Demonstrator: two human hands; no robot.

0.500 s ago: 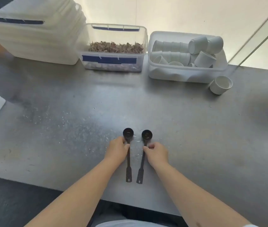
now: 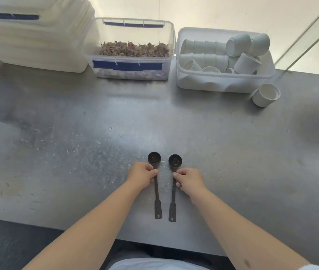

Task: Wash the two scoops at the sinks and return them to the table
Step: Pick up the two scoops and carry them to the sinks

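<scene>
Two black long-handled scoops lie side by side on the steel table (image 2: 232, 162), bowls pointing away from me. My left hand (image 2: 141, 177) is closed around the upper handle of the left scoop (image 2: 157, 199), just below its round bowl. My right hand (image 2: 189, 181) grips the upper handle of the right scoop (image 2: 172, 203) in the same way. Both handle ends rest on the table near its front edge. No sink is in view.
Along the back stand a stack of white tubs (image 2: 33, 36), a clear box of dried flowers (image 2: 133, 53) and a white tub of small cups (image 2: 223, 59). One loose white cup (image 2: 266, 95) sits at the right. Crumbs dot the table's left middle.
Both hands have stayed on the scoop handles, and the scoops have not visibly shifted on the table.
</scene>
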